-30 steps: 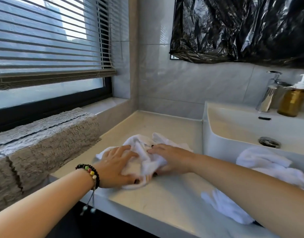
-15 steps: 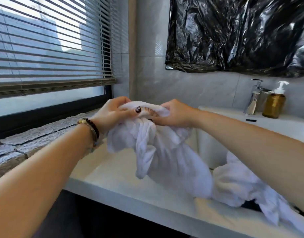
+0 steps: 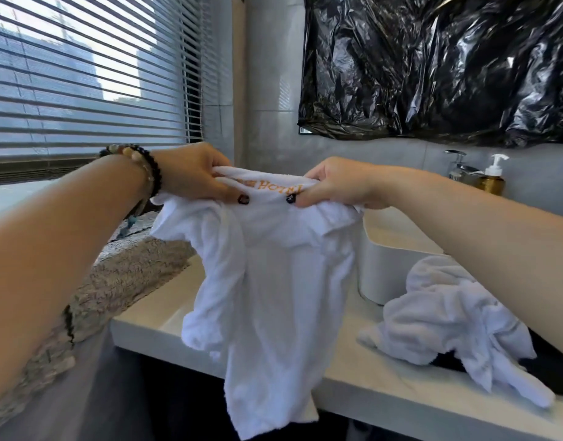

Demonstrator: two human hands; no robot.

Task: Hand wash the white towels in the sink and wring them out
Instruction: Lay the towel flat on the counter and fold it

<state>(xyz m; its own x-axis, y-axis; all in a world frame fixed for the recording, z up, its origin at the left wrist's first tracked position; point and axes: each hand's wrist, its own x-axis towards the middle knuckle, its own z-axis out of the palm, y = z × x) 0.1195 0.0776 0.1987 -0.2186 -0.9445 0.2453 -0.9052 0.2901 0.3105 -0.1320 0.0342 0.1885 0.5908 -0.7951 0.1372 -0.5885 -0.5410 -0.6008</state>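
Left hand point(image 3: 194, 173) and right hand point(image 3: 334, 183), raised level and well apart, each pinch the top hem of a white towel point(image 3: 273, 281) hanging crumpled above the worktop point(image 3: 385, 399) front edge, orange lettering between them.

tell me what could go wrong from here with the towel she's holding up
1. The held towel hangs past the front edge of the counter; if wet, it may drip on the floor rather than into the sink.
2. The left hand and right hand pinch only its top edge, so a loose grip could drop it.
3. The second towel overhangs the counter edge and might slide off.
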